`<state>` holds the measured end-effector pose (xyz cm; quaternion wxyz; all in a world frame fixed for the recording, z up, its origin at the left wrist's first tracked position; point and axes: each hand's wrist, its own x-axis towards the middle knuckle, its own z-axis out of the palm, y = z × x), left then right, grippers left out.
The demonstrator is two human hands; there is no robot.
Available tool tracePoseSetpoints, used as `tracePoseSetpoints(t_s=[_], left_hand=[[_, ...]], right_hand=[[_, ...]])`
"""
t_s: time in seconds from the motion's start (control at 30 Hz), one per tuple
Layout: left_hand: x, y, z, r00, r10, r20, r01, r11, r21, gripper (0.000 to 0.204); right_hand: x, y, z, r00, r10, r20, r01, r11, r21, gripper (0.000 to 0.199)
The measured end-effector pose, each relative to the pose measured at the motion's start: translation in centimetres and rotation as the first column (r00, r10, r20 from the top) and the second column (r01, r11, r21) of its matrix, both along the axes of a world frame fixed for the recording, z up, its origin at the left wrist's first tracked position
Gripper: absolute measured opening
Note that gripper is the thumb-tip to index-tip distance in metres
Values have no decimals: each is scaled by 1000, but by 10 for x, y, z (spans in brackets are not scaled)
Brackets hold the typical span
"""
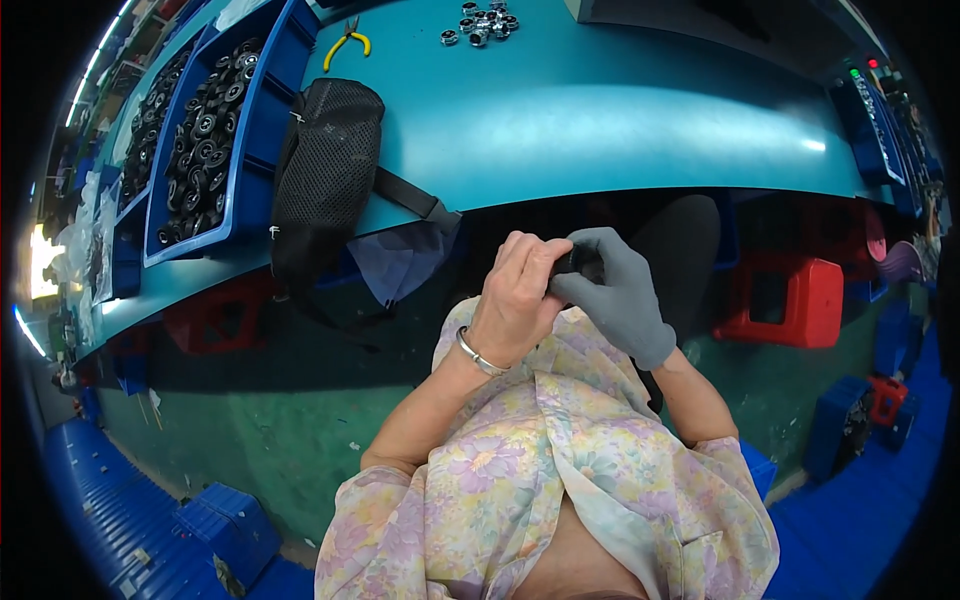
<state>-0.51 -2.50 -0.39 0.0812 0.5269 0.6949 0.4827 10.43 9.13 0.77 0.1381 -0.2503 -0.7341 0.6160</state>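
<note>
My left hand point(515, 305), bare with a silver bangle at its wrist, meets my gloved right hand point(622, 300) in front of my chest. Between their fingertips is a small black part point(580, 260), mostly covered, so its exact kind does not show. Thumb and fingers of the grey-gloved hand curl around it from the right. The left fingers are bent and pinch at its left side. Both hands are held above my lap, short of the table edge.
A blue-green table point(600, 120) curves ahead. On it are a blue bin point(235, 215) of black wheels, a black mesh bag point(330, 170), yellow-handled pliers point(347, 45) and several shiny metal-and-black pieces point(485, 22). A red stool point(815, 300) stands under the right side.
</note>
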Motion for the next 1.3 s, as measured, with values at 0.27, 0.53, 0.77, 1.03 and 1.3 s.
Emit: tracePoseSetpoints(t_s=[0.27, 0.53, 0.77, 1.03, 1.3], left_hand=[[2, 3, 4, 999, 44, -11, -44, 999, 24, 60], [-3, -1, 3, 998, 65, 23, -66, 995, 73, 59], [-8, -4, -7, 997, 76, -14, -75, 994, 76, 55], [-5, -8, -4, 988, 140, 64, -145, 985, 94, 57], [-12, -1, 3, 950, 72, 304, -120, 983, 141, 54]], right_hand=[[2, 2, -2, 995, -27, -99, -1, 963, -269, 30], [-1, 7, -8, 995, 27, -93, -70, 867, -493, 26], [-11, 5, -5, 996, 86, 9, -77, 929, -362, 29], [-16, 3, -5, 988, 75, -138, -145, 773, -618, 31], [-25, 12, -14, 939, 137, -314, -335, 564, -755, 47]])
